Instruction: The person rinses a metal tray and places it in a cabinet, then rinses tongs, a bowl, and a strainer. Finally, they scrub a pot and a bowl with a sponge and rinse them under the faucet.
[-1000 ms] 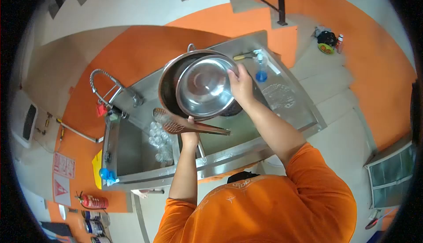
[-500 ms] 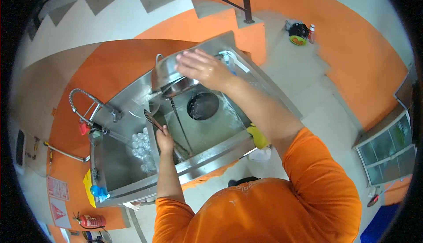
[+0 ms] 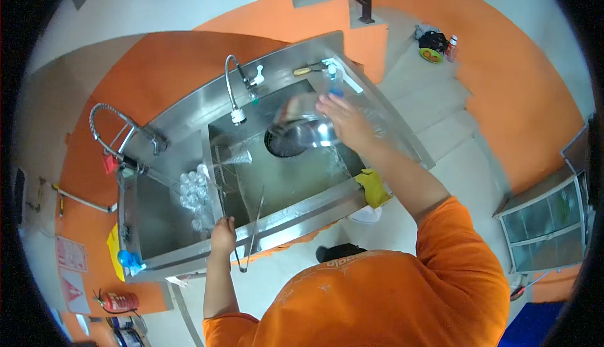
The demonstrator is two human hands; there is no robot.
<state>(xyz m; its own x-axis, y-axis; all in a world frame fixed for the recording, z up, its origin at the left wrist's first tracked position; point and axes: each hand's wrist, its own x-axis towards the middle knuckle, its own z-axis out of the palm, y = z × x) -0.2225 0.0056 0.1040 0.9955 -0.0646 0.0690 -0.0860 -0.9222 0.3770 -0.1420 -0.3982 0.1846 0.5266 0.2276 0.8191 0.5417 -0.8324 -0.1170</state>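
My left hand (image 3: pixel 223 236) is closed around one arm of a pair of metal tongs (image 3: pixel 255 227). The tongs are spread in a V, with their bend toward me at the sink's front edge. My right hand (image 3: pixel 346 120) grips the right rim of a shiny metal bowl (image 3: pixel 308 132), blurred by motion and tilted above the water. A dark round pan (image 3: pixel 281 148) lies in the right basin (image 3: pixel 296 186), partly hidden behind the bowl. Cloudy water fills that basin.
Clear round plastic items (image 3: pixel 194 193) sit in the left basin. Two faucets, a gooseneck one (image 3: pixel 233 86) and a spring one (image 3: pixel 119 120), rise at the back. A yellow cloth (image 3: pixel 374 188) hangs over the front rim. A yellow-handled tool (image 3: pixel 308 70) and a bottle (image 3: pixel 333 79) stand at the back corner.
The bowl and my right hand have moved right and toward me, uncovering the gooseneck faucet. My left hand has come down and left with the tongs, which now spread over the front edge.
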